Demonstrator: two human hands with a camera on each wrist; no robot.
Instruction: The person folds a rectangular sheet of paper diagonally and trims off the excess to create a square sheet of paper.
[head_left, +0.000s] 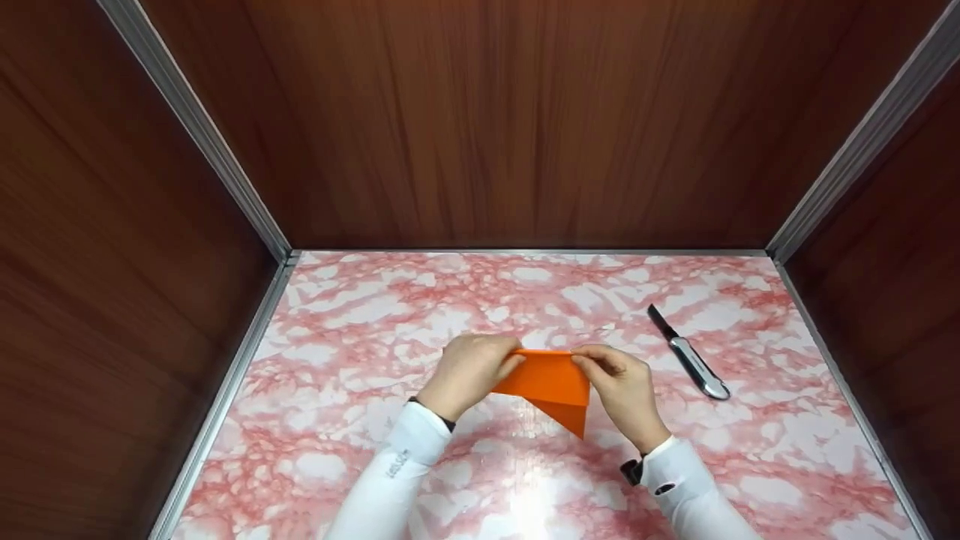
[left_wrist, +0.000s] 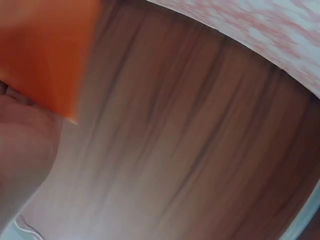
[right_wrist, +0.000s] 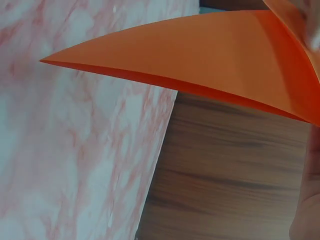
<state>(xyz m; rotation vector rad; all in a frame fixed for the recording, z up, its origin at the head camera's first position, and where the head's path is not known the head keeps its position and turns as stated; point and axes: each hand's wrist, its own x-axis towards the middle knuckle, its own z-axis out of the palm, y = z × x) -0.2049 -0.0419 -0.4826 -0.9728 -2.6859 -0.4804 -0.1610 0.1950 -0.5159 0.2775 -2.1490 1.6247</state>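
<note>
Dark brown wood-grain panels (head_left: 525, 120) stand around a flat tabletop with a red-and-white marbled surface (head_left: 300, 420). Above this tabletop, between the two hands, is a folded orange sheet of paper (head_left: 547, 379), with one pointed flap hanging toward the person. The left hand (head_left: 472, 371) grips its upper left part, and the right hand (head_left: 626, 386) pinches its upper right corner. A knife with black blade and silver-and-black handle (head_left: 688, 355) lies to the right of the right hand, apart from it.

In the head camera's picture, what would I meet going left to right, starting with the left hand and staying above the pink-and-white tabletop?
Left hand → orange sheet → right hand → knife.
</note>
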